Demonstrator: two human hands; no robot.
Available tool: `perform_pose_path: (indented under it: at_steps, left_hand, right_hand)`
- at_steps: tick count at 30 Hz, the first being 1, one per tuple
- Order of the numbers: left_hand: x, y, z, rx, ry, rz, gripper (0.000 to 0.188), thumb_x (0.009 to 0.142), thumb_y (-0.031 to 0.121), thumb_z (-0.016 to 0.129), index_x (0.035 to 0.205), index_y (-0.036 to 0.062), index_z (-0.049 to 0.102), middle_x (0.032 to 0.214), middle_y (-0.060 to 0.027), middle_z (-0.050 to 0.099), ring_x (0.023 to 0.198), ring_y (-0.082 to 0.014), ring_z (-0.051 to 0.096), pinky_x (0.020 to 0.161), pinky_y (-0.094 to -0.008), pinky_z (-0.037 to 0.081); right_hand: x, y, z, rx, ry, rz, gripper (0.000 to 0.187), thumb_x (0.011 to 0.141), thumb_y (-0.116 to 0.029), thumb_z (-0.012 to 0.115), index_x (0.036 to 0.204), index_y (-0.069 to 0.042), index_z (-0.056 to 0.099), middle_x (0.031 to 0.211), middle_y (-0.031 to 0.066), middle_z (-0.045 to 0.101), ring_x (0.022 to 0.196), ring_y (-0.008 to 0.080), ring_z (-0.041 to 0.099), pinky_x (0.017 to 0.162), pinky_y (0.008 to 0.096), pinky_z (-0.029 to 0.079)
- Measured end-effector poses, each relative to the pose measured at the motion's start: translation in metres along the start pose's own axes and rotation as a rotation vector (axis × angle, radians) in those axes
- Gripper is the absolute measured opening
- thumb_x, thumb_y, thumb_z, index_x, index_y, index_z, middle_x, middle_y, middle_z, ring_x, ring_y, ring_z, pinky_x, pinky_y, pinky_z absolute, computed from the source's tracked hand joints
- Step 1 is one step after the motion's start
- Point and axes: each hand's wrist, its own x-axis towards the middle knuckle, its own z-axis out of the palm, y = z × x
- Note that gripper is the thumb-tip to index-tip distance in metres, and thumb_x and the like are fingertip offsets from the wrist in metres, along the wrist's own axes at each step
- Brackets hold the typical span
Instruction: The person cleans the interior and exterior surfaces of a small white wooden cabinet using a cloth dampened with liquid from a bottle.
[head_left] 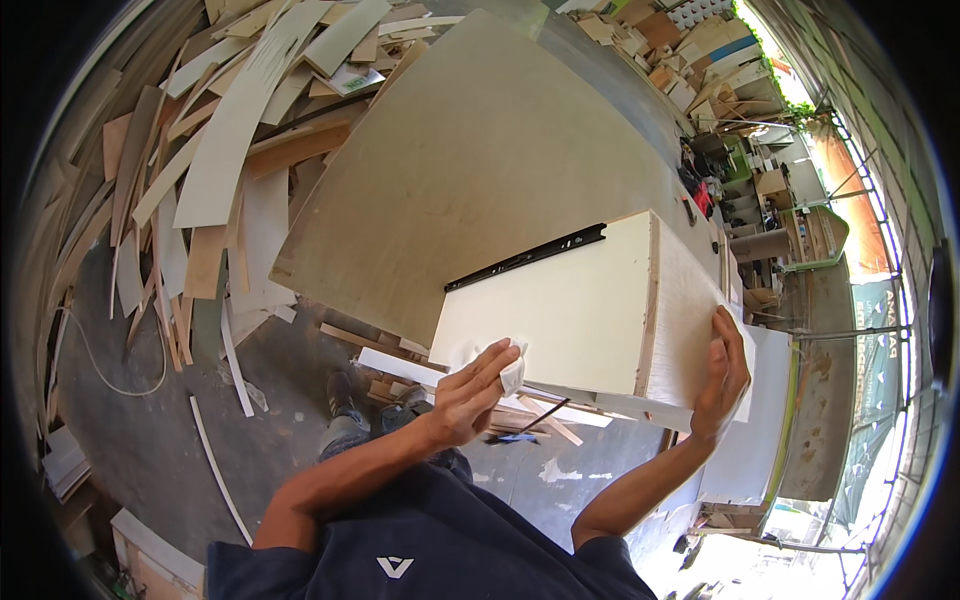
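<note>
A white box-shaped wooden piece, like a drawer or small cabinet, lies in front of me. A black metal slide rail runs along its far edge. My left hand is closed on a crumpled white cloth, pressed to the near left part of the white face. Against the pale wood-grained right side of the box rests my right hand, fingers stretched out and lying along the surface near its outer edge. Nothing shows in this hand; its palm is hidden.
Beyond the box lies a large brownish board. Offcut strips and panels are heaped at the left. More scrap wood is piled at the far right. Wood strips lie on the floor by my feet. A white panel stands at the right.
</note>
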Motion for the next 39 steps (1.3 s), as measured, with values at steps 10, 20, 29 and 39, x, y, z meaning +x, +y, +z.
perform_pose_path:
  at_steps: [10, 20, 29, 39]
  left_hand:
    - [0.009, 0.004, 0.007, -0.095, 0.021, -0.017, 0.033, 0.085, -0.004, 0.067, 0.117, -0.0108, 0.067, 0.134, -0.0281, 0.063, 0.129, -0.0454, 0.059, 0.101, -0.0476, 0.056]
    - [0.090, 0.041, 0.023, -0.250, 0.154, 0.143, 0.019, 0.075, -0.006, 0.067, 0.090, -0.0099, 0.056, 0.136, -0.0305, 0.060, 0.129, -0.0470, 0.058, 0.101, -0.0486, 0.056]
    - [0.052, 0.016, 0.011, -0.260, 0.005, 0.060, 0.021, 0.072, -0.005, 0.069, 0.092, -0.0077, 0.060, 0.139, -0.0298, 0.059, 0.130, -0.0503, 0.056, 0.100, -0.0491, 0.057]
    - [-0.036, -0.015, 0.002, -0.298, 0.061, -0.371, 0.017, 0.091, -0.007, 0.062, 0.107, -0.0031, 0.057, 0.144, -0.0318, 0.050, 0.132, -0.0483, 0.052, 0.108, -0.0530, 0.044]
  right_hand:
    - [0.002, -0.004, 0.003, 0.014, 0.013, 0.053, 0.047, 0.099, -0.033, 0.053, 0.128, 0.001, 0.067, 0.136, 0.0201, 0.065, 0.126, 0.0353, 0.062, 0.110, 0.0454, 0.043]
    - [-0.001, 0.002, 0.002, 0.046, -0.009, 0.045, 0.049, 0.100, -0.037, 0.053, 0.128, 0.001, 0.066, 0.137, 0.0201, 0.064, 0.129, 0.0360, 0.059, 0.112, 0.0458, 0.040]
    - [0.001, 0.007, 0.003, 0.040, -0.008, 0.053, 0.049, 0.100, -0.037, 0.053, 0.128, 0.001, 0.065, 0.137, 0.0200, 0.064, 0.129, 0.0358, 0.059, 0.112, 0.0456, 0.040]
    - [0.004, -0.006, 0.002, 0.029, -0.032, 0.059, 0.051, 0.098, -0.039, 0.052, 0.129, -0.001, 0.065, 0.137, 0.0202, 0.064, 0.130, 0.0364, 0.057, 0.113, 0.0472, 0.039]
